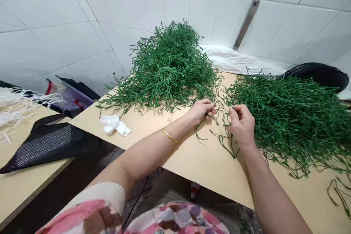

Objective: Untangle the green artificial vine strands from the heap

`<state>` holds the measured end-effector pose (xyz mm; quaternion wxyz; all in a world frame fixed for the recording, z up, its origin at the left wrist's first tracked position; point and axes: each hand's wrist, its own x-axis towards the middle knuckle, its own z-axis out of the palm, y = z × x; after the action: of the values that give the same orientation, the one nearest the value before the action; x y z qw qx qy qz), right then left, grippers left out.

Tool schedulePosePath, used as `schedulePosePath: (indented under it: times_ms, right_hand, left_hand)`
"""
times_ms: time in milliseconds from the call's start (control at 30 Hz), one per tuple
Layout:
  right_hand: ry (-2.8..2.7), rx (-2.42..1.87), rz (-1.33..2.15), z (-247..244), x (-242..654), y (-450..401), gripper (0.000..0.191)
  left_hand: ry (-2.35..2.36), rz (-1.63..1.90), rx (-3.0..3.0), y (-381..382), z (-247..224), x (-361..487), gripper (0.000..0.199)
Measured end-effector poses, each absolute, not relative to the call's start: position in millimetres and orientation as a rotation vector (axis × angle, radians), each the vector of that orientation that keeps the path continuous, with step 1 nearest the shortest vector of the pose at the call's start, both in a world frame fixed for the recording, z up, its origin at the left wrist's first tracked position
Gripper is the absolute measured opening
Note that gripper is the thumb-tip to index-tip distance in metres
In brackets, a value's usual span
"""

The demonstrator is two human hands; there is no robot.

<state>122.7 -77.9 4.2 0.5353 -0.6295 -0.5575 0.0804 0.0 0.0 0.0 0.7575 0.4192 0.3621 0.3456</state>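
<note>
Two heaps of thin green knotted cords lie on the tan tabletop: a tall left heap (172,65) against the wall and a wide right heap (290,120). My left hand (202,111), with a gold bangle on its wrist, is closed on a green cord (200,133) that hangs down below its fingers. In the gap between the heaps, my right hand (242,122) has its thumb and forefinger pinched together at the edge of the right heap; what they hold is too small to make out. Several loose green cords (227,148) lie between my hands.
A crumpled white tissue (113,124) lies near the table's left edge. On a separate table at left are white strands (22,108) and a black mesh bag (49,142). A black round object (318,73) and white cloth (236,60) are by the tiled wall.
</note>
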Motion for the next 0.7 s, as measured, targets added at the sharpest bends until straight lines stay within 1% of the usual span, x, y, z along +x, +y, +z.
schedulePosePath:
  times_ms: [100,200,333,433,600,700]
  right_hand:
    - [-1.362,-1.542,0.201,0.9,122.6,-77.5,0.024]
    - [-1.501,-1.621,0.202,-4.9,122.3,-74.1,0.026]
    - [-1.679,-1.682,0.167,-11.0,120.7,-69.9,0.019]
    - [-1.676,-1.697,0.159,-11.8,118.7,-69.8,0.016]
    - [-1.575,-1.763,0.258,-12.0,116.8,-69.9,0.014]
    - [-1.561,-1.786,0.273,-10.6,116.3,-70.0,0.018]
  left_hand:
    - [0.780,0.771,0.951,-4.4,-1.5,2.6,0.011]
    - [0.765,0.795,0.970,-5.8,-3.3,3.8,0.010]
    - [0.756,0.785,1.003,-4.6,-5.4,3.6,0.014]
    - [0.753,0.771,1.026,-4.3,-6.3,3.4,0.016]
    - [0.758,0.777,1.081,-5.2,-6.9,3.8,0.018]
    - [0.777,0.776,1.088,-5.1,-7.1,3.8,0.019]
